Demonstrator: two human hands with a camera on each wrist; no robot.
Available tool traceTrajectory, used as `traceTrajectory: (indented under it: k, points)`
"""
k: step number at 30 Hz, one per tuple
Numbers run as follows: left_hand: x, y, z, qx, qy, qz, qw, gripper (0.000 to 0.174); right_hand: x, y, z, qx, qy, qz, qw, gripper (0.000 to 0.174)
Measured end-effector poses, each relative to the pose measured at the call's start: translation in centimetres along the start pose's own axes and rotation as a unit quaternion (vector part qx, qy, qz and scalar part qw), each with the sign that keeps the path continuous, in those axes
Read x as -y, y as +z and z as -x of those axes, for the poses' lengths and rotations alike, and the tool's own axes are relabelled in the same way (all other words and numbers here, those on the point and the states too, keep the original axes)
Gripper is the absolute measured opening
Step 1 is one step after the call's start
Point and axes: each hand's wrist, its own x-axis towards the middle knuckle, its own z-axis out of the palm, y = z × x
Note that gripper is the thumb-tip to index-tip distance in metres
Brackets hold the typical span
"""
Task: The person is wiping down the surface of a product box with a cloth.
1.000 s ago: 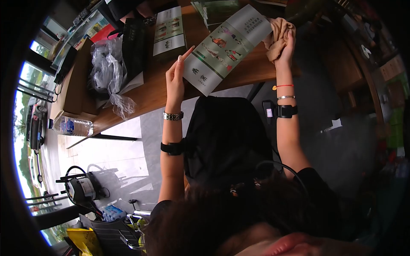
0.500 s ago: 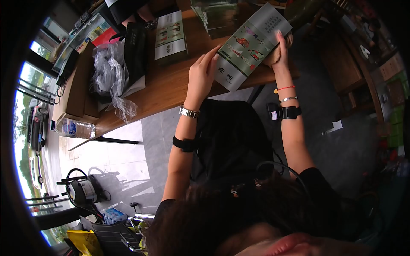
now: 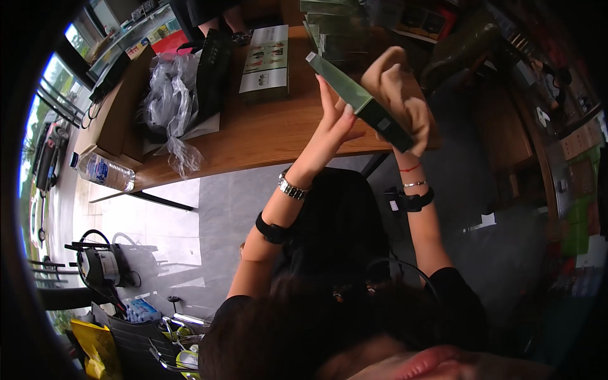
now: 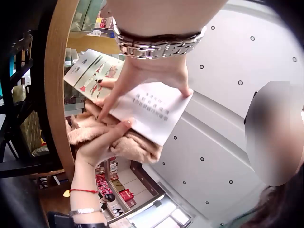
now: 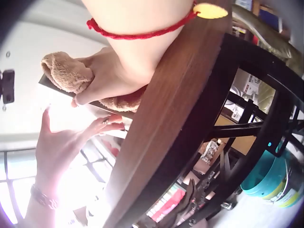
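A printed box point(image 3: 358, 95) is tilted nearly edge-on above the table; its printed face shows in the left wrist view point(image 4: 152, 107). My left hand point(image 3: 332, 130) holds the box with spread fingers, thumb at one edge and fingers over the face point(image 4: 142, 76). From the other side my right hand point(image 4: 97, 147) grips a tan cloth point(image 3: 396, 95) bunched against the box's back and edge, its thumb on the printed face. The head view mostly hides this hand behind box and cloth; the right wrist view shows it point(image 5: 111, 76) pressing the cloth point(image 5: 66, 71).
Another printed box point(image 3: 266, 60) lies on the wooden table point(image 3: 253, 136). Clear plastic bags point(image 3: 171, 95), a black bag point(image 3: 212, 69) and a water bottle point(image 3: 104, 171) are at the left. More green boxes point(image 3: 335, 25) stand at the back. A person's legs show beyond the table.
The box has turned from face-up to nearly edge-on and come lower. My left hand has moved right along with it, and more of the cloth shows behind the box. My right forearm is lower.
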Motion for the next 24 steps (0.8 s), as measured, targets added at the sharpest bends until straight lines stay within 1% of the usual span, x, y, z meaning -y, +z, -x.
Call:
traceTrajectory:
  k: [1, 2, 3, 4, 5, 6, 7, 8, 9, 10, 11, 12, 14, 15, 16, 17, 18, 20, 21, 23, 24]
  points:
    - [-0.1, -0.3, 0.9, 0.002, 0.018, 0.046, 0.999, 0.109, 0.4, 0.1, -1.2, 0.030, -0.081, -0.003, 0.996, 0.072]
    - [-0.1, -0.3, 1.9, -0.002, 0.018, 0.044, 0.999, 0.109, 0.7, 0.1, -2.4, 0.059, -0.161, -0.006, 0.985, 0.069]
    - [0.0, -0.1, 3.0, -0.024, 0.047, 0.045, 0.998, 0.116, 4.9, 0.0, -5.3, 0.082, -0.116, 0.060, 0.988, 0.050]
    - [-0.1, -0.1, 4.0, -0.044, 0.075, 0.045, 0.995, 0.123, 7.0, 0.2, -6.7, 0.085, -0.050, 0.039, 0.994, 0.030]
    - [-0.3, -0.1, 4.9, -0.080, 0.077, 0.037, 0.993, 0.133, 6.5, 0.4, -7.1, 0.099, -0.141, 0.076, 0.982, 0.027]
    - [-1.0, 0.3, 5.7, -0.108, 0.071, 0.045, 0.991, 0.138, 6.1, 0.7, -7.3, 0.112, -0.227, 0.112, 0.961, 0.025]
    - [-0.7, -0.4, 6.8, -0.106, 0.080, 0.039, 0.990, 0.139, 6.5, 0.9, -7.9, 0.125, -0.221, 0.140, 0.957, 0.025]
    - [-0.3, -1.2, 7.9, -0.104, 0.087, 0.034, 0.990, 0.140, 7.0, 1.1, -8.2, 0.139, -0.212, 0.167, 0.953, 0.025]
    - [-0.6, -0.9, 8.7, -0.107, 0.077, 0.068, 0.989, 0.139, 6.8, 1.4, -7.9, 0.153, -0.138, 0.174, 0.963, 0.028]
    - [-1.0, -0.8, 9.5, -0.110, 0.068, 0.102, 0.986, 0.137, 6.7, 1.7, -7.8, 0.132, -0.079, 0.180, 0.972, 0.042]
    - [-1.3, -1.2, 10.5, -0.137, 0.055, 0.109, 0.983, 0.134, 6.5, 1.6, -7.9, 0.121, -0.029, 0.209, 0.970, 0.052]
    - [-1.7, -1.7, 11.5, -0.142, 0.052, 0.108, 0.983, 0.134, 6.1, 1.6, -8.0, 0.111, 0.020, 0.237, 0.965, 0.061]
    - [-2.7, -3.0, 13.6, -0.148, 0.020, 0.088, 0.985, 0.122, 5.0, 1.4, -7.8, 0.072, 0.121, 0.242, 0.960, 0.071]
    - [-2.2, -5.1, 15.6, -0.154, 0.019, 0.085, 0.984, 0.122, 4.7, 1.4, -7.7, 0.038, 0.145, 0.262, 0.953, 0.069]
    - [-0.6, -8.6, 18.6, -0.197, 0.065, 0.116, 0.971, 0.111, 4.6, 1.1, -7.7, 0.034, 0.171, 0.287, 0.942, 0.066]
    - [1.2, -11.8, 21.5, -0.238, 0.111, 0.146, 0.954, 0.102, 4.3, 1.0, -7.5, 0.014, 0.177, 0.305, 0.936, 0.063]
    - [1.9, -13.2, 23.0, -0.277, 0.158, 0.175, 0.932, 0.095, 4.0, 1.0, -7.5, -0.008, 0.183, 0.323, 0.928, 0.061]
    - [-2.9, -6.1, 17.9, -0.228, 0.177, 0.221, 0.932, 0.088, 4.3, 1.1, -7.7, -0.008, 0.200, 0.329, 0.923, 0.058]
    - [-2.9, -6.7, 18.2, -0.230, 0.177, 0.220, 0.931, 0.088, 4.3, 1.1, -7.7, -0.008, 0.200, 0.330, 0.922, 0.058]
    - [-2.8, -8.2, 18.8, -0.254, 0.219, 0.182, 0.924, 0.083, 4.6, 1.1, -7.8, -0.014, 0.203, 0.342, 0.917, 0.058]
    - [-2.7, -8.2, 18.5, -0.255, 0.220, 0.183, 0.924, 0.083, 4.3, 0.9, -7.6, -0.013, 0.202, 0.342, 0.918, 0.058]
